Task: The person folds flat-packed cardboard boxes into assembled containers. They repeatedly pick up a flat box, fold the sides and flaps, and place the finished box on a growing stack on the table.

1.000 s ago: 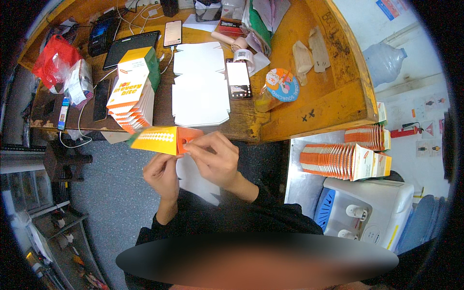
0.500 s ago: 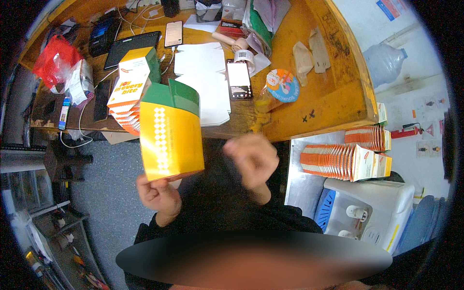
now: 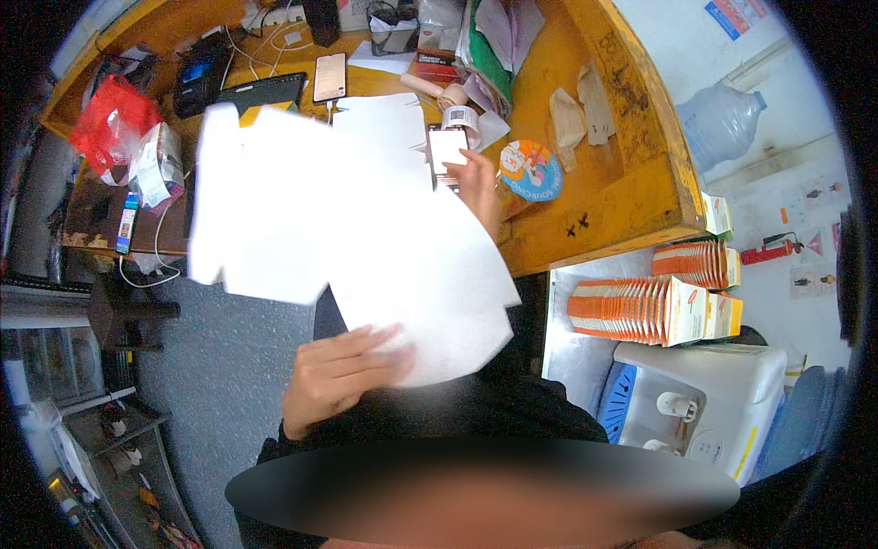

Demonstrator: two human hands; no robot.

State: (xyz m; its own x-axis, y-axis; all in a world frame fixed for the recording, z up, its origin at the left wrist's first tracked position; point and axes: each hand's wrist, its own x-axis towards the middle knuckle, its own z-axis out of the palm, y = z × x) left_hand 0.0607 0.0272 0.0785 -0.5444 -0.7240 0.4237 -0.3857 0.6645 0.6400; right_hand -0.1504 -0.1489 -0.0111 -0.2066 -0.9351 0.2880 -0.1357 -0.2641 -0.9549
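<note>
A large white cardboard carton blank [image 3: 393, 284], flat with notched edges, spans from over the desk down to my lap. My left hand [image 3: 343, 375] grips its lower edge, fingers laid across the white face and slightly blurred. Past the blank's right edge my right hand [image 3: 477, 188] shows, fingers apart and bent toward a dark phone with a lit screen [image 3: 448, 146]; the blank overlaps part of this hand. More white blanks [image 3: 380, 108] lie on the desk, mostly covered. A bit of yellow card [image 3: 265, 112] peeks out above the held blank.
The wooden desk [image 3: 631, 215] holds a second phone [image 3: 330, 78], a paper roll [image 3: 460, 119], a round sticker [image 3: 530, 171] and a red plastic bag [image 3: 112, 128]. Rows of folded orange-and-white cartons [image 3: 622, 306] stand right, beside a white water dispenser [image 3: 722, 393]. A dark stool [image 3: 128, 311] is left.
The yellow-and-green folded carton has left my left hand, which now grips a white blank. My right hand has moved up to the desk beside the phone. The orange-and-white stack there is now hidden.
</note>
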